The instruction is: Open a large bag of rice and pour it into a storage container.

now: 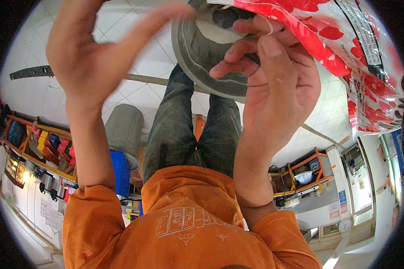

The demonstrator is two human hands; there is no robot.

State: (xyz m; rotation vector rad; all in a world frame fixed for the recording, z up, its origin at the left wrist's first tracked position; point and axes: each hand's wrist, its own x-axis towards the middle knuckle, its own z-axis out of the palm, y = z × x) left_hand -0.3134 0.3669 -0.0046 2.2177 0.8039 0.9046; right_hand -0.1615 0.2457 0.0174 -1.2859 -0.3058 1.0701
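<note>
My left hand (78, 60) is raised at the upper left, smeared by motion, with its thumb stretched far from the other fingers. Those fingertips run out past the top edge. At the upper middle right, my right hand (280, 85) is turned palm up, its thumb and forefinger pinched on a thin white string (270, 28). The other fingers curl loosely over a round grey tub (180, 54). Pale material (211, 32) and a dark round shape show inside the tub. A red-and-white printed plastic bag (332, 33) lies against the right hand's far side, partly over the tub.
My legs (170, 130) stand just behind the tub on white floor tiles. A grey lidded bin (125, 127) and a blue box (119, 172) are at the left. Orange-framed shelves with goods (45, 148) line the left side; another orange rack (307, 168) stands at the right.
</note>
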